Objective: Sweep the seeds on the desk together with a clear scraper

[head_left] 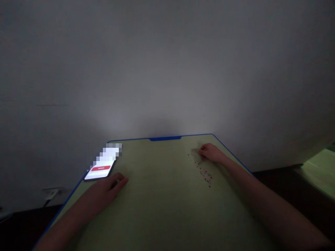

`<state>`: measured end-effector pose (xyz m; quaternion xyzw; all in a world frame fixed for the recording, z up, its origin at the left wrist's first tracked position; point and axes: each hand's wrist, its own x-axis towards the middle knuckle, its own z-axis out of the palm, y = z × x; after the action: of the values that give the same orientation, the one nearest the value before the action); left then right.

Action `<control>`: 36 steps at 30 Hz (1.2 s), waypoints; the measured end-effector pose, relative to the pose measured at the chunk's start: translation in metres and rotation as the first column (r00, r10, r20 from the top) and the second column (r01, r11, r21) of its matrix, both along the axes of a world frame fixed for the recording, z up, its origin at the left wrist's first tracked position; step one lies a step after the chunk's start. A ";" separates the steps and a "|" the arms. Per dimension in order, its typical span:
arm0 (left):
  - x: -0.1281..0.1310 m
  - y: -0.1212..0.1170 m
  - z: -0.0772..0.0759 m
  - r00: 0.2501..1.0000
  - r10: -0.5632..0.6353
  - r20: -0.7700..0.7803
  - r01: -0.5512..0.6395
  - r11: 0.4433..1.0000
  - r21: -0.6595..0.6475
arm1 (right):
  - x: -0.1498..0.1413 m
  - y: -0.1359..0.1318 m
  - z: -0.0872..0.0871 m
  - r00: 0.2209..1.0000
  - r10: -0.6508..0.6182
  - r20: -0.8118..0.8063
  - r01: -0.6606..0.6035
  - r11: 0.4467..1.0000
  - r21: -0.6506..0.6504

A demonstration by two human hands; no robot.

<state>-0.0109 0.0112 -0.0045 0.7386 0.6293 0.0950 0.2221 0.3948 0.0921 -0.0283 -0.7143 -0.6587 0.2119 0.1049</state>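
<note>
My right hand (210,152) is at the far right of the table, its fingers pinched on a small see-through sheet or bag (195,155). Dim light blurs its outline, so its exact kind is unclear. Just in front of that hand, a scatter of tiny dark bits (206,175) trails over the tabletop, with a few more specks left of the sheet. On the left side rests my left hand (114,186), its fingers curled in and nothing visible in them. A lit phone (101,168) lies just beyond it, face up, with a red button on its screen.
The pale table (157,195) has a blue rim and a blue tab (165,138) on its far edge. Close behind it stands a grey wall (167,76). A plug with a cable (52,194) is low at left; another pale surface (321,170) appears at right.
</note>
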 end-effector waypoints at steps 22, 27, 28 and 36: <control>0.004 -0.008 -0.005 1.000 -0.006 0.002 0.005 0.997 0.076 | -0.026 -0.028 0.020 0.919 0.348 -0.186 -0.314 0.930 0.192; 0.002 -0.010 0.002 0.991 0.081 0.111 -0.105 0.967 0.233 | -0.029 -0.028 0.017 0.932 0.337 -0.132 -0.311 0.932 0.184; 0.001 -0.010 0.005 0.983 0.112 0.144 -0.149 0.948 0.280 | -0.041 -0.022 0.017 0.927 0.357 -0.117 -0.332 0.924 0.192; -0.019 -0.013 0.013 0.921 0.244 0.304 -0.367 0.805 0.466 | -0.173 0.042 0.025 0.888 0.437 0.146 -0.460 0.823 0.333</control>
<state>-0.0303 -0.0019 0.0087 0.6430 0.6622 0.3785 0.0695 0.2215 0.1338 -0.0038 -0.5143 -0.8383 0.0843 0.1600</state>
